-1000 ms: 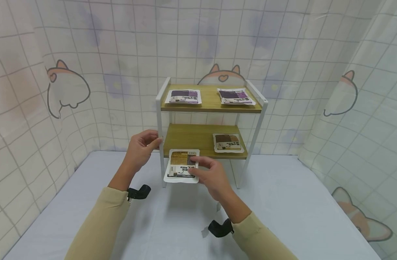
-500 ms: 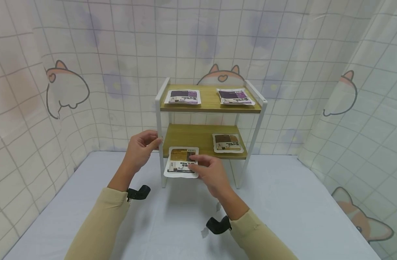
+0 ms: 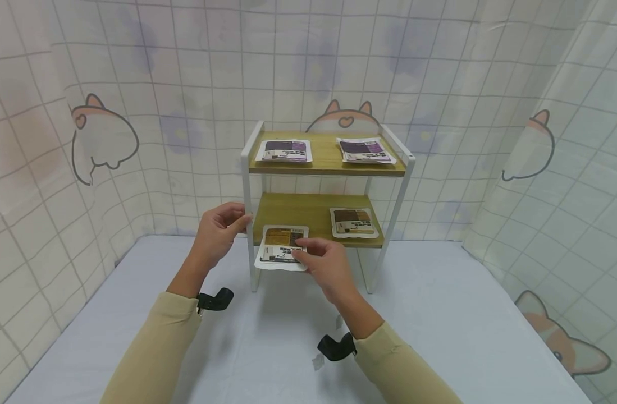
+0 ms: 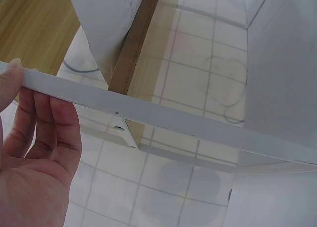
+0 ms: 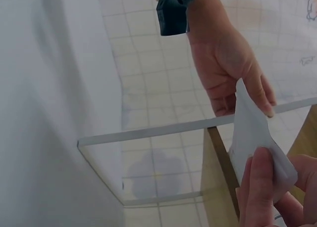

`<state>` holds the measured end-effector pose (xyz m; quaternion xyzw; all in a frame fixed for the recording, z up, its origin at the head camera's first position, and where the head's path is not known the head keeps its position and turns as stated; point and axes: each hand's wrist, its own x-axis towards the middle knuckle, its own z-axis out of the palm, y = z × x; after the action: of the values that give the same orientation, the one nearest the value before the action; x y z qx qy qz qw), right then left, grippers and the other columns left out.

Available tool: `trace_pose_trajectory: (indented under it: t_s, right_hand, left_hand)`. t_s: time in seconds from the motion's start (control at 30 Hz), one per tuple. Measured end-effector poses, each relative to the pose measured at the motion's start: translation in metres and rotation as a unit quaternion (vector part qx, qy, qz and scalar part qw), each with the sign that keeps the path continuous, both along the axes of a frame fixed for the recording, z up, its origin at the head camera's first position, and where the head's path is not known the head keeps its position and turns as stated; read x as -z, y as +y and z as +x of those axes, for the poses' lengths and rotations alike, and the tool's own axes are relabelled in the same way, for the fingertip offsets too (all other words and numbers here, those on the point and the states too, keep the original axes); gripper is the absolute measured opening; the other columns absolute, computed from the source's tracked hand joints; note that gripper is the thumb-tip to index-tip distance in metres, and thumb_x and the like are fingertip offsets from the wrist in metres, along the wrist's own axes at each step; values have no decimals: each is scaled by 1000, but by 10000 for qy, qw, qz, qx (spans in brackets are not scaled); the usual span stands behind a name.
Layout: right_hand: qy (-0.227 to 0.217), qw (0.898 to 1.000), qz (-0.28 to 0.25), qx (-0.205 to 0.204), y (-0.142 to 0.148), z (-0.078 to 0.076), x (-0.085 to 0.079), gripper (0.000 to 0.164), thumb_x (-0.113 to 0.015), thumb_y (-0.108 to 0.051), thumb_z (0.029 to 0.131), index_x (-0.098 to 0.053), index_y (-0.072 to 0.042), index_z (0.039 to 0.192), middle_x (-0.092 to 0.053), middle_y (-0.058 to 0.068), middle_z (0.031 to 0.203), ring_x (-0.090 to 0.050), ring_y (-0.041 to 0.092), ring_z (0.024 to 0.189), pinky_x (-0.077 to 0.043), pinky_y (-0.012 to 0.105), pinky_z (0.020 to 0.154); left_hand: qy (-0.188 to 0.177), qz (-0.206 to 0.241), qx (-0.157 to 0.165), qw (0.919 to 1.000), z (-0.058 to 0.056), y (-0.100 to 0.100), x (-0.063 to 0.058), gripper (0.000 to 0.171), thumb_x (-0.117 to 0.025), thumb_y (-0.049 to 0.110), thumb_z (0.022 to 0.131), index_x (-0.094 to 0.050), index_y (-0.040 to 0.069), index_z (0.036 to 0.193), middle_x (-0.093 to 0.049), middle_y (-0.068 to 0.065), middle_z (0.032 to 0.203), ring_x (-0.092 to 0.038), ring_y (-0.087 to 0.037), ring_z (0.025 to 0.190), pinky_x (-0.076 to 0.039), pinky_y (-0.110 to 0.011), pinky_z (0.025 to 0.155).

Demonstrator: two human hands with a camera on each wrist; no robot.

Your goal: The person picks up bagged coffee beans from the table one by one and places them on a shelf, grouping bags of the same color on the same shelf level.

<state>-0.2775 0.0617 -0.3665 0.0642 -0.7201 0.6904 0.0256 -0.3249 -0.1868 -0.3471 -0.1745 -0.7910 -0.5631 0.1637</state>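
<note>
My left hand (image 3: pixel 218 233) pinches the white front-left post of a small two-tier shelf (image 3: pixel 288 209); the left wrist view shows its thumb and fingers on either side of that post (image 4: pixel 198 125). By its right edge, my right hand (image 3: pixel 332 269) holds a flat white food pouch (image 3: pixel 275 258) with a brown and yellow label. The pouch lies over the front edge of the lower board, its near end jutting out. Whether it touches the board cannot be told. In the right wrist view the pouch (image 5: pixel 247 133) is seen from its pale underside, between thumb and fingers.
On the lower board's right side lies another brown-labelled pouch (image 3: pixel 354 223). Two purple-labelled pouches rest on the top board, one left (image 3: pixel 284 151) and one right (image 3: pixel 366 150). The shelf stands on a white-covered table (image 3: pixel 429 314), with a grid-patterned curtain (image 3: pixel 197 112) behind.
My right hand has moved the pouch slightly away from me, farther over the lower board, and its near end now sits higher in view. The left hand has stayed on the post.
</note>
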Motion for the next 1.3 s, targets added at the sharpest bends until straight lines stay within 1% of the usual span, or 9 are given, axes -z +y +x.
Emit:
trace_pose_trajectory:
  t_s: [0.1,0.23,0.4,0.57,0.7,0.9,1.03,1.2,1.3]
  right_hand:
    - [17,10000,-1,81,-1,-2,1,25,-81,-10,88,-78,-7,113,-69,11,119,-64,17,91,-61,25,74]
    - [72,9999,-51,143,-2,-4,2,25,-80,-13,89,-78,-8,113,-71,10,119,-69,19,92,-63,29,78]
    - [199,9995,-18,255,-3,-6,1,23,-81,-16,89,-79,-7,110,-73,10,115,-68,17,89,-63,29,76]
    - [287,9990,-302,146,-4,-5,1,25,-81,-15,89,-78,-3,111,-73,13,114,-71,17,87,-64,32,75]
    - [310,9980,-539,62,-5,-5,2,26,-80,-16,90,-77,-3,112,-73,15,114,-73,18,87,-64,36,76]
    - [229,9975,-674,17,-5,-5,6,36,-85,-14,85,-75,-2,117,-71,14,116,-72,17,91,-64,37,77]
    - [201,9972,-701,-157,-5,-2,8,47,-88,-11,81,-71,-2,124,-70,17,117,-71,20,95,-64,38,79]
    - [185,9991,-324,-191,-4,5,6,60,-91,-10,76,-68,-10,132,-68,17,124,-72,26,105,-62,37,88]
    - [152,9998,-59,-144,-4,7,7,63,-92,-13,75,-67,-14,133,-68,18,125,-72,28,107,-61,36,91]
  left_hand:
    - [7,-12,1,10000,0,0,0,28,-68,26,100,-70,10,123,-73,-15,114,-69,-20,103,-59,-22,85]
    - [22,-26,-8,10000,-1,0,1,28,-68,26,100,-70,9,123,-73,-15,114,-70,-21,103,-59,-23,85]
    - [22,-33,-7,10000,-1,0,1,28,-68,27,100,-70,10,123,-73,-15,114,-69,-22,104,-59,-22,85]
    - [22,-32,-4,10000,-1,0,2,28,-68,27,100,-70,10,123,-73,-14,115,-69,-25,105,-59,-22,85]
    - [45,-46,11,10000,-2,-1,2,31,-68,27,100,-69,8,124,-73,-15,115,-69,-24,106,-59,-23,86]
    - [87,-68,30,9999,-2,0,2,35,-67,28,100,-68,4,126,-74,-15,116,-69,-20,105,-60,-29,89]
    - [105,-81,35,9999,-1,0,1,34,-68,27,100,-69,5,125,-74,-16,115,-70,-18,103,-61,-32,90]
    - [99,-111,0,9999,-1,0,1,34,-68,28,100,-69,5,125,-74,-15,115,-69,-16,102,-61,-29,89]
    - [108,-114,-12,9999,-1,0,1,34,-68,28,100,-69,5,125,-74,-15,114,-69,-16,102,-60,-28,88]
